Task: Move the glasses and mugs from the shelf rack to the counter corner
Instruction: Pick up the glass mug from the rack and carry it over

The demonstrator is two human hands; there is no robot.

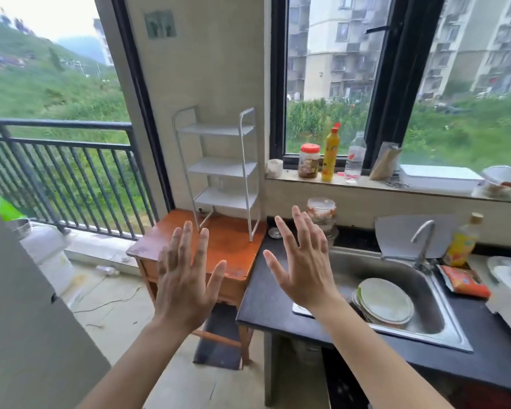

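At lower centre of frame: left hand (186,276) and right hand (304,261) both raised, fingers straight and spread wide, holding nothing. Above them, mid-frame, the white shelf rack (219,166) stands on a wooden table (227,246). One faint clear glass (225,184) seems to sit on its lowest shelf. Stacked glassware (322,214) is at the counter corner (266,276), right of the rack. Judgement: reach between the uprights, wrap the glass wall firmly, and lift clear before drawing it out.

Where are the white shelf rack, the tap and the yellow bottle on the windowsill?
shelf rack (219,168), head view, on its middle shelf.
tap (424,243), head view, on its upright pipe.
yellow bottle (329,157), head view, on its body.
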